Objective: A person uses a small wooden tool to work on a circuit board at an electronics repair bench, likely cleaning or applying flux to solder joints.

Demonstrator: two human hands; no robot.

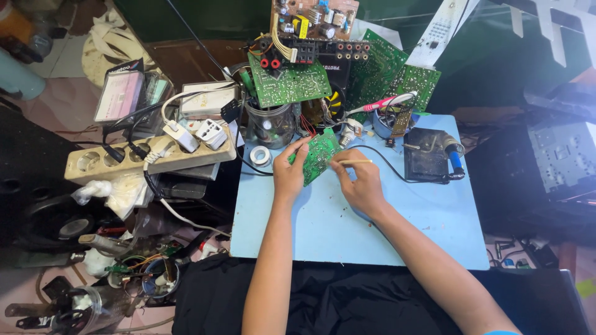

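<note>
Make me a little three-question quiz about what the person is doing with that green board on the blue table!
1. True or false: the left hand holds the small green circuit board.
2. What does the right hand hold? A) a thin stick-like tool B) a white plug C) a roll of tape
3. Fill in: the dark soldering-iron stand sits on the blue table to the ____ of the hands.

Key: 1 true. 2 A; its tip points at the board. 3 right.
</note>
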